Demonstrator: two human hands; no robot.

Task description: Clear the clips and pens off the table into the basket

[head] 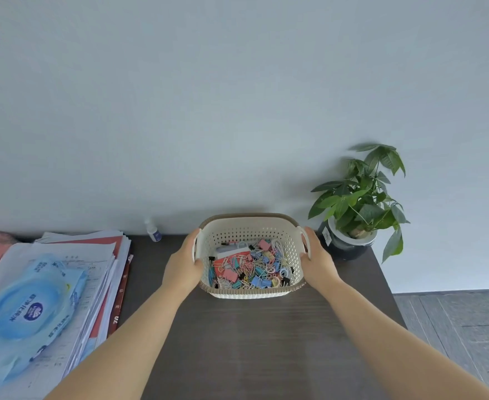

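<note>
Basket full of clips; my left hand and right hand grip its sides; I'd judge clearing done, next release it.

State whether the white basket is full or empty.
Partly full: the basket holds a heap of coloured clips covering its floor, well below the rim.

A dark wood-grain table stands against a pale wall. On it, at the far middle, sits a white perforated basket, with a potted plant near its right and a small white bottle at the back edge. A stack of papers covers the left side.
</note>
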